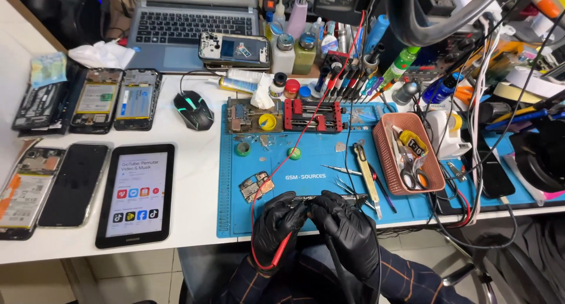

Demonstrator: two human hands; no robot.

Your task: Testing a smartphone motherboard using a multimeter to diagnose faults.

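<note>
Super cluttered repair bench here, white tabletop (194,180) with a blue work mat (306,163) in the middle, a laptop (191,24) at the back, a black mouse (193,110) with a glowing strip, and a bunch of opened phones plus a small tablet (136,195) off to the left. Both hands are in black gloves and sit right at the near edge of the mat, knuckles almost touching each other. The left hand (278,227) is curled in a loose fist around a red probe lead (276,256), with the red wire looping up and away across the mat toward the tool rack at the back. The right hand (348,230) is curled too, fingers pressed together over a black lead that drops down toward the lap. Between the fingertips of both hands there's a thin dark strip-like part (329,198), lying on the mat just past the fingers, long axis running left to right. Its right end sticks out past the right hand, so that hand is the nearer one to the free end. I can't tell exactly how either hand pinches it, the gloves hide it. Near it: a small circuit board (256,186) just left and up, tweezers (344,171) and a yellow-handled tool (366,168) just beyond, and an orange basket (385,157) with scissors to the right
</note>
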